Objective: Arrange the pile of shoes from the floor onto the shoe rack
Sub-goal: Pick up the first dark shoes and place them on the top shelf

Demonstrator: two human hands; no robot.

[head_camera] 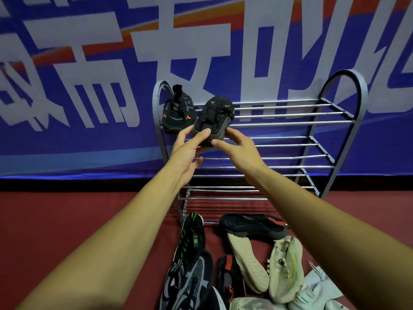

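Against the blue banner [67, 135], we are seating a black shoe [215, 113] beside its mate [178, 113] at ten o'clock on the shoe rack [290, 123], left grip [190, 151] and right grip [238, 145] both pinching it; the pile [283, 265] is waiting at six.

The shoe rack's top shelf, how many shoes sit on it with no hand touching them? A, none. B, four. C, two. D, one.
D: one black shoe sits at the left end of the top shelf; the held shoe beside it is gripped by the left hand and the right hand.
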